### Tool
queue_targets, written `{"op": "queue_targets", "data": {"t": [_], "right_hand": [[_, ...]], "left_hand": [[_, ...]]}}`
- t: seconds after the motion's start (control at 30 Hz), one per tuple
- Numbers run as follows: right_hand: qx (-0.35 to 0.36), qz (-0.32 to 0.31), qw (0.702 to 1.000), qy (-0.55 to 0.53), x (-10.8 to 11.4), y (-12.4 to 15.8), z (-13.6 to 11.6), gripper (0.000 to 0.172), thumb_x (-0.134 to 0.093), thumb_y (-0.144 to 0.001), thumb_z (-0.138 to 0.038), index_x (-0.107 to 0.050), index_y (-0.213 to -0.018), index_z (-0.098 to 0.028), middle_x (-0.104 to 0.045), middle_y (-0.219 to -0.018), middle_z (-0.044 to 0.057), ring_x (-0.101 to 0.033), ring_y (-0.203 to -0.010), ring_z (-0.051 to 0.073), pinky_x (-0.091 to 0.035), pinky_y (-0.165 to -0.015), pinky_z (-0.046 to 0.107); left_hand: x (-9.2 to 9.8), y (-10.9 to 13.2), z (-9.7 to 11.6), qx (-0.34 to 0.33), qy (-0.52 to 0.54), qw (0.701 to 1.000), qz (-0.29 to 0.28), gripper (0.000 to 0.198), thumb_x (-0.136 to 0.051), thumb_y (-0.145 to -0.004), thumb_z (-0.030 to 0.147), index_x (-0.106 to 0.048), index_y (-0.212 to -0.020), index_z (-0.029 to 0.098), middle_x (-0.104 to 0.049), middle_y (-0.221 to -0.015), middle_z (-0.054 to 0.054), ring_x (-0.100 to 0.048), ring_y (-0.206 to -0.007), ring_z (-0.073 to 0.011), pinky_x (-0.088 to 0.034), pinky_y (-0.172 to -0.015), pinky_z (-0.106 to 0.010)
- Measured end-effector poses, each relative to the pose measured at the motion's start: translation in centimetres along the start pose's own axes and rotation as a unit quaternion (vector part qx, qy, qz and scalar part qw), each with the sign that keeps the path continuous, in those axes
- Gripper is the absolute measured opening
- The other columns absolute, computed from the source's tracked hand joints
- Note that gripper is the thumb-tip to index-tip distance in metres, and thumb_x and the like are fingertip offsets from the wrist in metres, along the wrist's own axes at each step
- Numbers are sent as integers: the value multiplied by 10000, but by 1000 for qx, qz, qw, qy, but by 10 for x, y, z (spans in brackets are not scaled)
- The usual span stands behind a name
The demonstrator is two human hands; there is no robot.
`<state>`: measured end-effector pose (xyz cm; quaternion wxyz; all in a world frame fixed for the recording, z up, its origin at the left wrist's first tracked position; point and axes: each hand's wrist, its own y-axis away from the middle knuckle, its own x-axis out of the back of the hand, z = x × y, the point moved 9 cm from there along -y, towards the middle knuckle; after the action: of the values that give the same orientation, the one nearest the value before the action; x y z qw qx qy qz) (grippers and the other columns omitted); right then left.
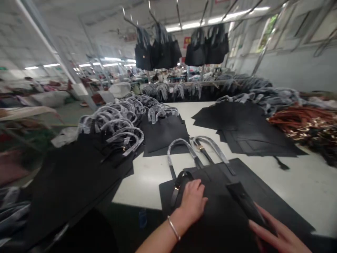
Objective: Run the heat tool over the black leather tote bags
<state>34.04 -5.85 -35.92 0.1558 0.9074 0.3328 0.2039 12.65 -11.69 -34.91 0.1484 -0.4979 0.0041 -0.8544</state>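
A black bag panel (pixel 210 196) lies on the white table in front of me, with a plastic-wrapped handle (pixel 181 142) standing out from its far edge. My left hand (pixel 193 198), a bracelet at the wrist, is closed over the panel's left side. It grips a looped black strap (pixel 176 191) with a gold buckle. At the lower right my right hand (pixel 276 230) pinches a broad black leather strip (pixel 243 200) with a small round stud, held over the panel. A second wrapped handle (pixel 210 146) and a buckled strap (pixel 205 153) lie just beyond.
Stacked black panels with wrapped handles (pixel 121 119) fill the left. More black panels (pixel 244 123) lie at the back right, beside a heap of brown straps (pixel 302 121) with gold hardware. Black bags (pixel 160 49) hang from an overhead rack. The white table (pixel 143 188) ends at the front left.
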Motion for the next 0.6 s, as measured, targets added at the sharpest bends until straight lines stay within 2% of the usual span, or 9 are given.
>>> {"op": "queue_targets", "data": {"t": [0.03, 0.1, 0.23, 0.33, 0.4, 0.47, 0.6], "right_hand": [[-23, -18, 1000, -10, -9, 0, 0, 929, -602, -794, -610, -231, -1487, -116, -574, -527, -47, -596, -499, 192, -492, -450, 280], [-58, -58, 996, -29, -28, -5, -8, 946, -626, -772, -598, -220, -1487, -130, -587, -547, -44, -604, -505, 182, -482, -443, 255], [-72, -108, 990, -46, -52, -23, -34, 817, -685, -742, -542, -348, -1385, -168, -579, -617, -61, -559, -435, 121, -450, -390, 213], [-86, -122, 988, -32, -58, -39, -48, 506, -658, -793, -506, -501, -1136, -170, -572, -639, -57, -550, -431, 95, -452, -396, 199], [-91, -124, 988, -26, -60, -46, -56, 381, -641, -814, -496, -524, -978, -173, -573, -649, -49, -557, -446, 91, -448, -396, 192], [-94, -119, 988, -17, -61, -49, -61, 363, -640, -819, -490, -519, -959, -178, -576, -649, -47, -570, -463, 97, -450, -403, 191], [-145, -84, 986, 10, -54, -40, -54, 489, -677, -786, -491, -495, -1128, -192, -599, -624, -44, -589, -472, 119, -460, -414, 198]], "left_hand": [[1, 6, -3, -9, -16, 1000, 14, 354, -638, -840, 250, -581, -1173, 144, -471, -1361, -128, -406, -1271, -293, -334, -1101, -464], [4, 16, -9, -18, -34, 999, 38, 340, -631, -841, 246, -581, -1167, 162, -448, -1362, -127, -383, -1283, -296, -334, -1102, -469], [5, 18, -9, -25, -45, 997, 57, 258, -623, -847, 270, -607, -1088, 182, -519, -1186, -103, -455, -1164, -285, -391, -1051, -478], [3, 14, -5, -48, -48, 996, 53, 208, -628, -846, 297, -620, -1016, 177, -548, -1066, -84, -488, -1076, -265, -397, -1042, -476], [4, 13, -4, -57, -46, 996, 55, 200, -624, -849, 306, -620, -994, 168, -553, -1041, -83, -491, -1061, -259, -392, -1047, -471], [6, 14, -6, -61, -38, 996, 59, 212, -619, -853, 308, -616, -1006, 162, -556, -1041, -84, -491, -1065, -255, -388, -1052, -462], [9, 17, -7, -64, -25, 995, 67, 225, -614, -853, 305, -614, -1022, 157, -563, -1050, -82, -488, -1086, -249, -379, -1065, -441]]}}
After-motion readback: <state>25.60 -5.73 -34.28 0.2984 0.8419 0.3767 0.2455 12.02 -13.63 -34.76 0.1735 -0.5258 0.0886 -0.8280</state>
